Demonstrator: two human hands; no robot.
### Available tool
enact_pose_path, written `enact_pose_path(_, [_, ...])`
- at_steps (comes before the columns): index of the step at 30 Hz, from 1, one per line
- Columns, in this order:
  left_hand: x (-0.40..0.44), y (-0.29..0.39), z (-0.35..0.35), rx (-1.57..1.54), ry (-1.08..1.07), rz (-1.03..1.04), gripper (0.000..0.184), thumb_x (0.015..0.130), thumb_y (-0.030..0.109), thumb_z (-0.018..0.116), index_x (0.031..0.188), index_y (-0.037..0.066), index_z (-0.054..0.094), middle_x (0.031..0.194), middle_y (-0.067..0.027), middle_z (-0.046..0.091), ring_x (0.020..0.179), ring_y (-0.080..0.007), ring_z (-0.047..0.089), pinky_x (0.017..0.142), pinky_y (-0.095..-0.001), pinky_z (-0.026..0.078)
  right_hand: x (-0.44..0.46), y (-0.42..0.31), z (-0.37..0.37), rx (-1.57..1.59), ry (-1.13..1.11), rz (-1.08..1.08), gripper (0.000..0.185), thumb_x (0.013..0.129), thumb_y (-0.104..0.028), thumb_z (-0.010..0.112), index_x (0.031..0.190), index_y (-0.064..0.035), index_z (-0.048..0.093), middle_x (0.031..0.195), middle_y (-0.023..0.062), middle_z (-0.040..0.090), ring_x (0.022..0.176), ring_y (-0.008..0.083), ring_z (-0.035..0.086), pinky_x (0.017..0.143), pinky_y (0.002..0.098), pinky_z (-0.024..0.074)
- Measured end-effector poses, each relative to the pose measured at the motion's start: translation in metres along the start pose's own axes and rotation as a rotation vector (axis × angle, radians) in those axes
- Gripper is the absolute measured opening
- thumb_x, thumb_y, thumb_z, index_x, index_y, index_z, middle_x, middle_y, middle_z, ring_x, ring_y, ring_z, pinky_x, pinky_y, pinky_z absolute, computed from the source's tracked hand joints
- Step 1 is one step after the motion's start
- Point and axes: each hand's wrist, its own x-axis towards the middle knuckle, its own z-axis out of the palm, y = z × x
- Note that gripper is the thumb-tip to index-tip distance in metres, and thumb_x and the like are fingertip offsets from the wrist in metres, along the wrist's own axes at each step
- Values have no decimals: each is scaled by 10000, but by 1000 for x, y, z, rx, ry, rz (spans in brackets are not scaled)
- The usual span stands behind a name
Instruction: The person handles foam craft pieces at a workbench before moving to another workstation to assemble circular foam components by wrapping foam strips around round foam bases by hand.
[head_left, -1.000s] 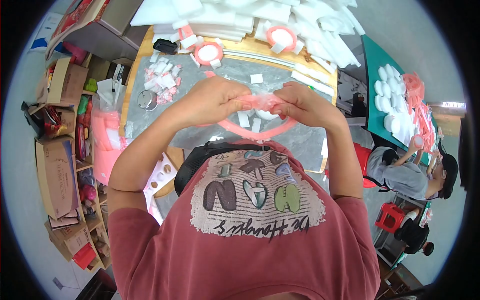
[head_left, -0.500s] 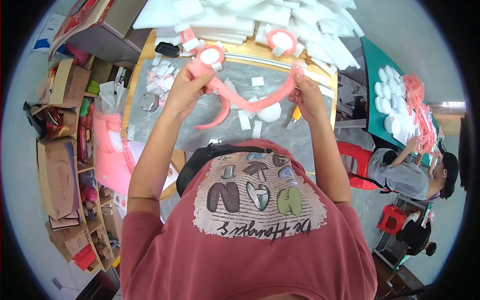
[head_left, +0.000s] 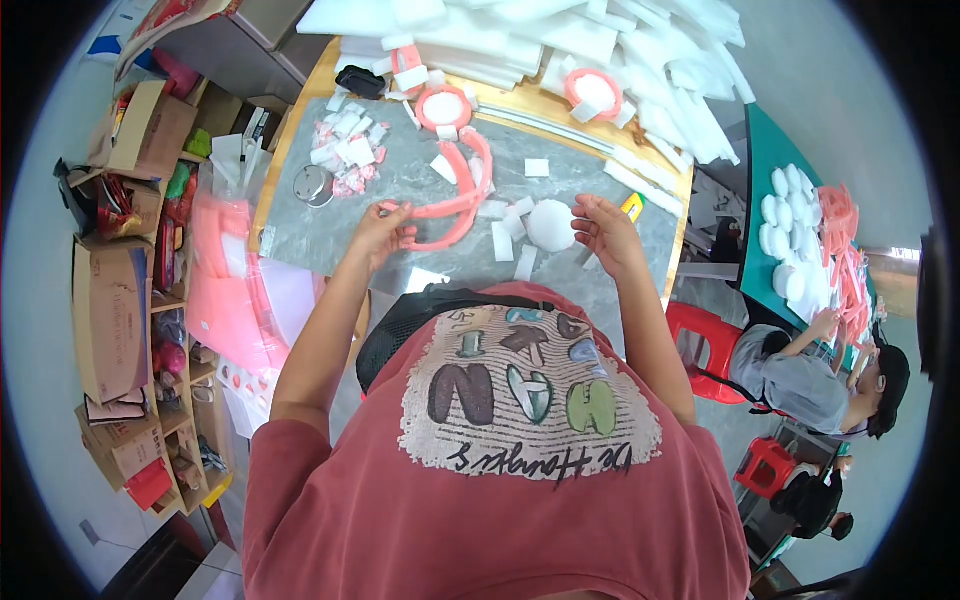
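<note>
My left hand is closed on the end of a pink foam strip, at the left of the grey work surface. A second curved pink strip lies across it, its lower end close to my fingers. My right hand has its fingers loosely bent and apart, with nothing visible in them. It hovers just right of a round white foam disc. Small white foam pieces lie left of the disc. A yellow cutter lies beyond my right hand, partly hidden by it.
White foam sheets are piled at the back. Pink rings with white centres stand along the far edge. Foam scraps and a round tin lie at left. A co-worker sits at the green table on the right.
The pink strip was stretched between both hands. My right hand has let go of it; my left hand has come lower with one end. The whole view has shifted slightly.
</note>
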Motion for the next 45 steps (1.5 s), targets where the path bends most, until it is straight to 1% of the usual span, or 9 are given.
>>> enact_pose_path(5, [0,-1,-3,-34,198,20,434,787,290,645,1067,94,377,918,-58,513,703,-170,538,546,-316,460,-2,3,-20,43,82,-9,231,868,-203,513,1053,-65,526,869,26,587,716,106,576,602,224,470])
enact_pose_path(17, [-10,5,-36,102,409,252,232,828,288,579,878,62,605,1054,-40,503,763,-129,505,694,-285,405,41,-30,-47,-286,284,-159,242,831,-174,542,1029,-36,547,823,22,565,684,90,528,560,212,426])
enact_pose_path(23, [-36,24,-18,161,306,267,392,807,234,595,1153,61,528,1356,-185,252,1049,-282,491,895,-382,372,99,-55,-36,-391,354,-261,388,773,-149,580,1120,-5,485,883,57,558,744,113,531,594,234,428])
enact_pose_path(25, [-44,29,-7,1156,474,932,537,772,201,614,1263,92,426,1376,-255,184,1219,-380,319,971,-444,292,114,-62,-28,-464,355,-252,426,768,-172,587,1147,-17,469,923,55,558,813,123,536,652,263,445])
enact_pose_path(29, [-63,47,23,1266,442,1023,596,747,174,628,1294,136,395,1401,-228,132,1269,-400,218,1005,-410,254,159,-57,-20,-510,430,-323,568,717,-208,639,1196,4,419,1040,137,536,958,211,521,731,336,456])
enact_pose_path(31, [-67,61,39,1302,290,1045,659,708,186,661,1302,142,379,1397,-235,129,1276,-405,191,1011,-425,237,168,-60,-6,-1054,774,-726,641,656,-160,685,1198,32,402,1071,220,504,1020,326,496,869,383,400])
enact_pose_path(33, [-69,66,56,1372,285,1043,684,695,191,670,1308,148,368,1401,-226,124,1285,-408,151,1009,-468,213,176,-57,-8,-1032,763,-884,560,659,-188,678,1153,-17,477,1089,221,511,1023,344,497,869,397,403])
enact_pose_path(36, [-71,76,83,1520,267,1007,714,680,196,680,1313,151,351,1408,-204,114,1295,-413,82,991,-557,167,171,-65,-9,-1280,493,-501,302,703,-233,631,962,-79,615,945,143,606,888,295,581,760,378,454])
enact_pose_path(45, [-62,77,115,1594,186,992,708,660,187,679,1264,7,357,1411,-188,79,1295,-423,39,959,-631,145,53,-15,21,-977,341,-827,257,722,-89,647,972,-64,598,746,64,564,591,141,483,556,232,423])
